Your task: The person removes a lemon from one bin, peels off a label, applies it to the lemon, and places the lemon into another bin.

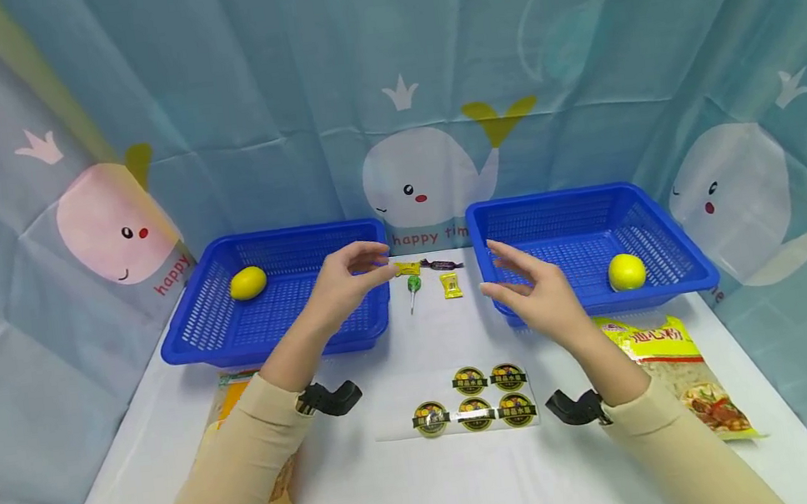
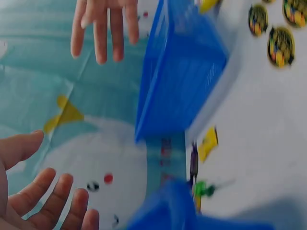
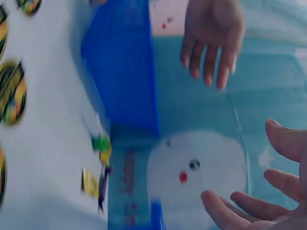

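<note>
My left hand (image 1: 353,282) hovers by the right rim of the left blue basket (image 1: 287,353), fingers apart from the thumb and nothing between them. Opposite it, my right hand (image 1: 540,290) is raised near the left rim of the right blue basket (image 1: 585,194), loosely bent and holding nothing. Between the baskets lie a green lollipop (image 1: 413,283), a dark purple wrapped candy (image 1: 443,265) and two yellow wrapped candies, one nearer (image 1: 450,286), one farther (image 1: 408,268). A lemon (image 1: 248,283) sits in the left basket; another yellow fruit (image 1: 627,271) is in the right one.
A sheet of round stickers (image 1: 475,415) lies on the white table (image 1: 372,491) in front. My left forearm partly covers an orange-yellow bag (image 1: 235,393). A yellow food packet (image 1: 682,369) lies beside my right forearm. A whale-print curtain (image 1: 264,101) hangs behind the baskets.
</note>
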`<move>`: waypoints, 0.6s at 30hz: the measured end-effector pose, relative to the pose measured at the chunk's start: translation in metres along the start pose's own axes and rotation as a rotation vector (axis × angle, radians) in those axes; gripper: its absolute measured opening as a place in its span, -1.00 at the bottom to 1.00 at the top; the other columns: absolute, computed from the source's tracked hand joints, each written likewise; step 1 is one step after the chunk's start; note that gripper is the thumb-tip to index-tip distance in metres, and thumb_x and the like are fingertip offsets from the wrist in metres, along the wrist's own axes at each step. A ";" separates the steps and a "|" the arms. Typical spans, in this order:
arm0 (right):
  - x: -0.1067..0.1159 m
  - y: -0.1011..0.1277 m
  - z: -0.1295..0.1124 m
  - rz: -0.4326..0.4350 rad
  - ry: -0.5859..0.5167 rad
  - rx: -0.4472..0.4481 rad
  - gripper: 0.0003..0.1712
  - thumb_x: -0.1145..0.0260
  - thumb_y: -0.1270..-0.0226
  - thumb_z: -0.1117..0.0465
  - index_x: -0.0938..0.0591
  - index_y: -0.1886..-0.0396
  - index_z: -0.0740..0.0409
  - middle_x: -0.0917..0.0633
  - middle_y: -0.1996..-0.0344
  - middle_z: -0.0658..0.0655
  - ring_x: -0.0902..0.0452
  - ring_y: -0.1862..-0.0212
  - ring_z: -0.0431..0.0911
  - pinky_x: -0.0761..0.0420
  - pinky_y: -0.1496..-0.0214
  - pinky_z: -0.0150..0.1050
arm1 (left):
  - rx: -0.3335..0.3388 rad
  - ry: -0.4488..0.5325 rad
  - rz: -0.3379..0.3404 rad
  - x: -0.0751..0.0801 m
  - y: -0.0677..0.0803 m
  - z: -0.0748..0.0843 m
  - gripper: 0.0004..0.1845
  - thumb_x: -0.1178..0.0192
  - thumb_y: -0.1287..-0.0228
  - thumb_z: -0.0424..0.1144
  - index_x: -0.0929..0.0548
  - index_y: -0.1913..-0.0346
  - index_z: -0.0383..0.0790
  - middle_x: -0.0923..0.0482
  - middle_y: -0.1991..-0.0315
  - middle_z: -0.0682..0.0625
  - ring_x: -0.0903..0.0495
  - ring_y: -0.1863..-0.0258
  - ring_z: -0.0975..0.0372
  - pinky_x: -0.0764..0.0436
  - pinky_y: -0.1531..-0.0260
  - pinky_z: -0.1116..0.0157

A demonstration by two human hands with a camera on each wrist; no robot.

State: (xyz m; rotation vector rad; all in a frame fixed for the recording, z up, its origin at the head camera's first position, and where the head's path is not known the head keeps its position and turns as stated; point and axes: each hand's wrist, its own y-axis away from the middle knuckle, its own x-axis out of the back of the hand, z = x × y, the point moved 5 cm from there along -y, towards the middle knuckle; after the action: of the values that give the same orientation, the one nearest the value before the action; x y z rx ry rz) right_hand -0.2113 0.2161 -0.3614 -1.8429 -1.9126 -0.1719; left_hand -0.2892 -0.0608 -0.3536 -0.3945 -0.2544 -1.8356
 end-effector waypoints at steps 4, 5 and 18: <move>-0.035 -0.012 -0.003 -0.072 -0.037 -0.018 -0.22 -0.47 -0.29 -0.06 -0.42 -0.48 -0.21 -0.41 -0.47 -0.04 -0.40 -0.44 0.06 -0.60 -0.27 -0.08 | 0.039 -0.032 0.044 0.023 -0.012 -0.007 -0.44 -0.36 -0.31 0.04 -0.54 -0.30 -0.04 -0.55 -0.22 -0.09 -0.46 -0.26 0.05 -0.50 -0.31 -0.03; -0.044 -0.015 -0.003 -0.087 -0.039 -0.025 -0.22 -0.47 -0.28 -0.08 -0.42 -0.48 -0.23 -0.42 -0.46 -0.03 -0.41 -0.43 0.05 -0.60 -0.27 -0.05 | 0.050 -0.042 0.054 0.029 -0.015 -0.009 -0.42 -0.36 -0.31 0.06 -0.53 -0.32 -0.04 -0.53 -0.24 -0.08 -0.44 -0.28 0.05 -0.49 -0.32 -0.04; -0.148 -0.042 0.020 -0.270 -0.191 -0.150 -0.18 -0.45 -0.28 -0.16 -0.36 -0.50 -0.34 -0.37 -0.50 0.13 -0.41 -0.42 0.13 -0.57 -0.31 0.01 | 0.041 -0.034 0.091 0.096 -0.047 -0.035 -0.23 -0.34 -0.31 0.10 -0.31 -0.50 -0.02 -0.34 -0.42 -0.16 -0.31 -0.39 0.00 -0.36 -0.39 -0.11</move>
State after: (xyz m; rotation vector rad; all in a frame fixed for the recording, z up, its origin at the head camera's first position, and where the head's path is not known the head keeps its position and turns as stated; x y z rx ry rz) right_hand -0.2592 0.0858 -0.4305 -1.7395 -2.3373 -0.2398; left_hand -0.3637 -0.1449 -0.3472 -0.4026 -0.2924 -1.7335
